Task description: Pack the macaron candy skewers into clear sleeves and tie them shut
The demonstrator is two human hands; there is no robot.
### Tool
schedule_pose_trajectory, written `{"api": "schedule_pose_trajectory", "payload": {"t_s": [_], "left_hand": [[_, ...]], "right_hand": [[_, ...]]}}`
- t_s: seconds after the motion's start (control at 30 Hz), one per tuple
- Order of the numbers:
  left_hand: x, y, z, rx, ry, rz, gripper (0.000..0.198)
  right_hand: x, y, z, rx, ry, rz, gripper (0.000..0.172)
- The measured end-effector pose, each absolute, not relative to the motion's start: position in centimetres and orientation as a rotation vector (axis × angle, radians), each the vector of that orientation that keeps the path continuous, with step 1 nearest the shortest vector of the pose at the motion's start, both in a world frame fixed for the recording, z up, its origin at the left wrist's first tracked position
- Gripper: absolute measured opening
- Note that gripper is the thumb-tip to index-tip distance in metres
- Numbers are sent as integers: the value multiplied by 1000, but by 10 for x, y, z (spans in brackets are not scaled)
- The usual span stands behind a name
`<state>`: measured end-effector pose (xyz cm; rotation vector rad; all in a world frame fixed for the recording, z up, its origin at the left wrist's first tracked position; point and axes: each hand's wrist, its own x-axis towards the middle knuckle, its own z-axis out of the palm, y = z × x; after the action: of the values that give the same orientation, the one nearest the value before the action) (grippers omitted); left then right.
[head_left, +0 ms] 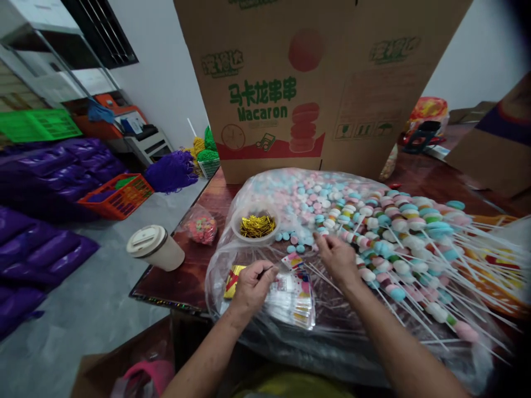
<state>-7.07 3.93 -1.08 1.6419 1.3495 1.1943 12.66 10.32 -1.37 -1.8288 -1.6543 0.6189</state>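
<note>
My left hand is closed, thumb against fingers, on a small printed plastic bag that sticks out to the right. Below it lies a fanned stack of similar clear bags, with a yellow-and-red packet at its left. My right hand has its fingers pinched together beside loose blue and pink candies; whatever is between them is too small to make out. Thin white sticks lie between the hands. Right of my right hand is a big heap of candy skewers on white sticks.
A white bowl holds gold twist ties. Left of it are a bag of colourful pieces and a lidded cup near the table edge. A large cardboard box stands behind the clear plastic sheet. Purple sacks fill the left floor.
</note>
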Motion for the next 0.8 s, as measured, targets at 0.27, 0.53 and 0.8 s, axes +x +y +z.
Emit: {"api": "schedule_pose_trajectory", "payload": {"t_s": [0.27,0.53,0.8], "left_hand": [[-90,31,4,1928,1215,1447,19],[-94,35,12,2000,1236,1295,24],[-78,35,21,2082,1183,1153,25]], "right_hand": [[156,155,-18,-2099,-1737,511,21],[209,47,3,-1400,-1952,365,20],[238,15,25,-1073,-2350,-297,22]]}}
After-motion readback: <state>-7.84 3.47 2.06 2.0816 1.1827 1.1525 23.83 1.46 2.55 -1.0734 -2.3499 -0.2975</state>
